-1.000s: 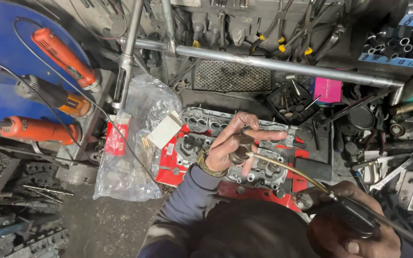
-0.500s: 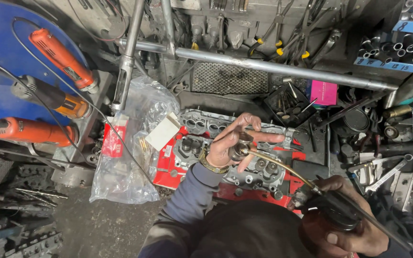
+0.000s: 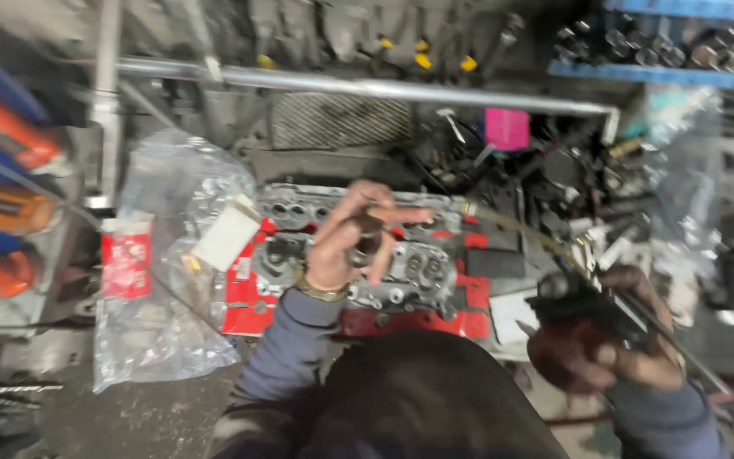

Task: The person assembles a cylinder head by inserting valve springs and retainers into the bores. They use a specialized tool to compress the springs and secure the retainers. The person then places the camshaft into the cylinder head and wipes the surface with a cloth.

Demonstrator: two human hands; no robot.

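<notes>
A grey metal cylinder head (image 3: pixel 414 263) lies on red cardboard (image 3: pixel 239 297) on the workbench. My left hand (image 3: pixel 350 238) hovers over its middle, fingers closed around a small dark round part held against the head. My right hand (image 3: pixel 605 348) is low at the right, gripping a black air gun (image 3: pixel 584 306) whose thin brass-coloured hose (image 3: pixel 511 225) runs up and left toward the left hand. The frame is blurred, so the small part's exact shape is unclear.
A clear plastic bag (image 3: pixel 172 255) with a red packet (image 3: pixel 127 263) lies left of the head. A silver pipe (image 3: pixel 367 87) runs across the back. Orange-handled tools (image 3: pixel 2 136) sit far left; loose tools, a pink box (image 3: pixel 507 127) and sockets crowd the right.
The view has swung left and blurred. My left hand stays on the cylinder head with the small part; my right hand with the air gun has lifted slightly higher on the right.
</notes>
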